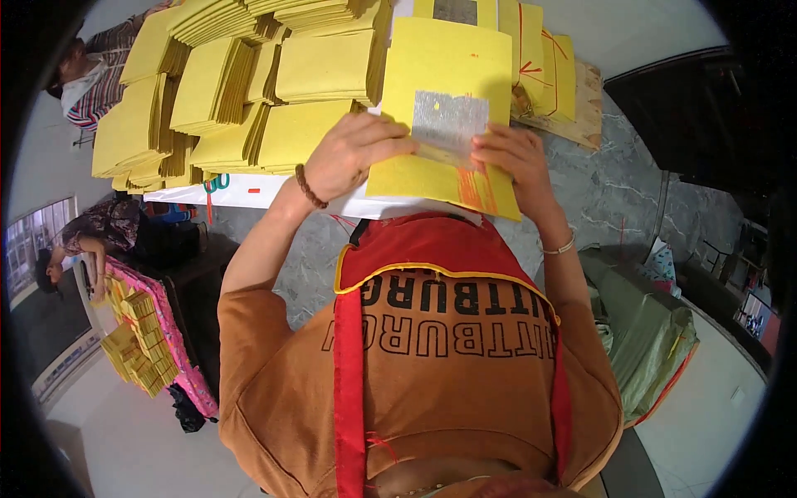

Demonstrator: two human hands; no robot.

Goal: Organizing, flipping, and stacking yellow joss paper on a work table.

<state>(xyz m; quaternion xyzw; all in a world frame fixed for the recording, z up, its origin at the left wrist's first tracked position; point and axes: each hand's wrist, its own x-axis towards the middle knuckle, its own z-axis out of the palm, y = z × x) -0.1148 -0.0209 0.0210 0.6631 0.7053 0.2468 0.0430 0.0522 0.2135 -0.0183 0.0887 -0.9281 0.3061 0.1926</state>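
Note:
In front of me lies yellow paper [449,58] with a silver-grey foil patch [451,116] at its middle. The patch's lower edge looks blurred and slightly raised. My left hand [362,153], a brown bead bracelet at the wrist, is closed at the left side of that edge, fingers curled and thumb hidden. At the right side my right hand [516,163], wearing a light bangle, pinches the same edge with bent fingers. Below the hands, orange-red streaks mark the paper's lower part. Whether the hands grip one sheet or several layers cannot be made out.
Stacks of folded yellow paper [325,66] fill the table's left side. Tied yellow bundles [544,70] sit on a wooden board [585,108] at the right. Teal-handled scissors [217,183] lie near the front edge. Two people work at the left, one beside a pink-covered table [166,315].

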